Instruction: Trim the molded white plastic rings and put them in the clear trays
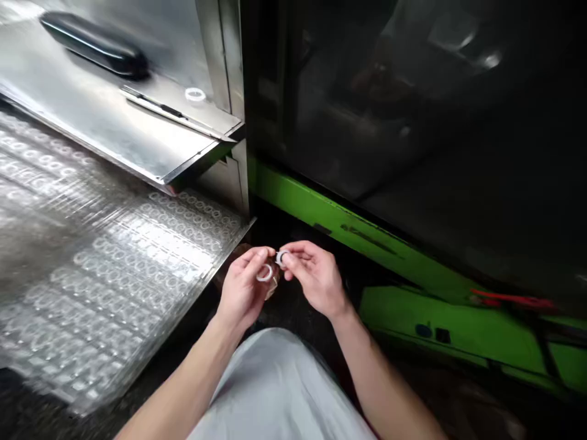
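Observation:
My left hand (243,284) is closed, with a small white ring (265,272) held at its fingers. Close beside it, my right hand (316,275) pinches a second white ring (281,258) between thumb and forefinger. The fingertips of both hands nearly meet at this second ring; whether the left fingers touch it I cannot tell. Both hands are held in front of the body, above a dark gap beside the metal plate (229,245).
Rows of rings lie on the plate at left. Above it, a metal shelf (105,116) bears a black elongated case (94,46), a thin pen-like tool (169,111) and another white ring (195,95). A green machine frame (330,214) with a dark panel stands at right.

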Motion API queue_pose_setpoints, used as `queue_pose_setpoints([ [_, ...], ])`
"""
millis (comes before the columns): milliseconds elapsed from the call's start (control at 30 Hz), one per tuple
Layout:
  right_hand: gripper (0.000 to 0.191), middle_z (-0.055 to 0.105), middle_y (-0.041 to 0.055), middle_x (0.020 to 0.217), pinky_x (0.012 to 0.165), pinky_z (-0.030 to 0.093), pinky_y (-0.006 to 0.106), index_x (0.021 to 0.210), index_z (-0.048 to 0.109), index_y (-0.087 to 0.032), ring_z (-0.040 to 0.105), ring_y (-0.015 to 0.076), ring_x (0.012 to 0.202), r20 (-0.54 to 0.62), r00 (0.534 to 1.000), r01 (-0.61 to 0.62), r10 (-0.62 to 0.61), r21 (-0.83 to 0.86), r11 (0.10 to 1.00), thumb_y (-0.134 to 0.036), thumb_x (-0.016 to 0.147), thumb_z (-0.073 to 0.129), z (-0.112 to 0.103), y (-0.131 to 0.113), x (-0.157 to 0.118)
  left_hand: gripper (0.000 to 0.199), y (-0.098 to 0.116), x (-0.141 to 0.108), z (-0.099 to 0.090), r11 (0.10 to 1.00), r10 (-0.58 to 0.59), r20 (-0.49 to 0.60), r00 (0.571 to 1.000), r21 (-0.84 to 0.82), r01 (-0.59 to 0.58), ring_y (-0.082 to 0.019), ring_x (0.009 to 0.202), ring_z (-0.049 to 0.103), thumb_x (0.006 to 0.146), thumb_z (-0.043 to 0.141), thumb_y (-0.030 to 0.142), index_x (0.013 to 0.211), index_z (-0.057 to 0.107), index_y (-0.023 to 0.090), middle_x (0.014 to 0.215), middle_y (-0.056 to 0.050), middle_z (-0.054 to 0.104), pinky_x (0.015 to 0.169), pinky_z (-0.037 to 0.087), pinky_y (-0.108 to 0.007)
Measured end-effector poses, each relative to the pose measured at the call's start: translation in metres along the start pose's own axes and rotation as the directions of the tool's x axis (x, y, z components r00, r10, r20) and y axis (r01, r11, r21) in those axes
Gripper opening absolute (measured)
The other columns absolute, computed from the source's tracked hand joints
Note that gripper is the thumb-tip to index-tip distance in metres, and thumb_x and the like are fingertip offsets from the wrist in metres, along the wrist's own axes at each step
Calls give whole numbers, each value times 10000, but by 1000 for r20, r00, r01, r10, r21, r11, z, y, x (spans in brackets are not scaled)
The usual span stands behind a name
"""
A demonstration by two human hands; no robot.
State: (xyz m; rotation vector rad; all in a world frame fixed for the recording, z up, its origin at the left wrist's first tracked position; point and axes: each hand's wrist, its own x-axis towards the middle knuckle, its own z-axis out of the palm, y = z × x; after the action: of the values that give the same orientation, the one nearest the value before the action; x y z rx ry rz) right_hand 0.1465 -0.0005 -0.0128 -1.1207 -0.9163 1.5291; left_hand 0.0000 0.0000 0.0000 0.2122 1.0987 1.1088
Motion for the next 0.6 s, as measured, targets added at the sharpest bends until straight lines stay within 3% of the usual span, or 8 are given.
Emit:
queue_pose_setpoints([
  [100,260,737,23,853,617,554,202,1141,645,-171,671,110,662,18,999,-35,36,-53,998,-338,949,700,1,1,-27,407,-5,3,5,996,-63,-20,998,-70,61,-113,611,556,676,981,301,918,717,106,689,2,584,566,520,-198],
  [233,113,729,24,820,646,544,230,1014,590,-205,713,153,718,-9,996,76,-84,-340,937,-287,966,650,15,10,-47,233,-14,0,12,970,-217,-42,975,-125,210,-133,607,584,824,860,264,923,708,118,699,-8,589,536,534,-214],
  [333,129,748,64,872,694,532,270,935,593,-200,730,189,756,-1,973,177,-232,-643,745,-283,1024,550,20,18,-51,131,-21,-2,18,948,-299,-72,951,-134,288,-151,652,626,978,665,230,914,699,121,716,-28,594,609,597,-247],
  [400,195,756,76,883,686,519,287,948,617,-194,732,206,742,12,971,158,-241,-787,597,-303,1058,497,18,23,-54,192,-24,-1,19,939,-334,-105,937,-127,320,-165,688,654,1026,578,211,898,692,123,722,-42,601,654,626,-269],
  [467,242,765,75,889,678,518,291,963,638,-194,739,213,735,-1,978,109,-207,-849,517,-330,1077,472,15,29,-59,235,-26,1,18,931,-358,-114,927,-117,346,-156,679,655,1045,530,185,883,687,118,719,-52,610,647,626,-249],
  [600,221,787,61,1007,806,571,289,1080,647,-202,765,214,886,30,977,148,-210,-807,572,-350,1075,483,19,42,-70,245,-24,4,11,916,-400,-154,904,-25,401,-175,723,698,1041,517,150,874,694,116,784,-79,662,636,650,-263],
])
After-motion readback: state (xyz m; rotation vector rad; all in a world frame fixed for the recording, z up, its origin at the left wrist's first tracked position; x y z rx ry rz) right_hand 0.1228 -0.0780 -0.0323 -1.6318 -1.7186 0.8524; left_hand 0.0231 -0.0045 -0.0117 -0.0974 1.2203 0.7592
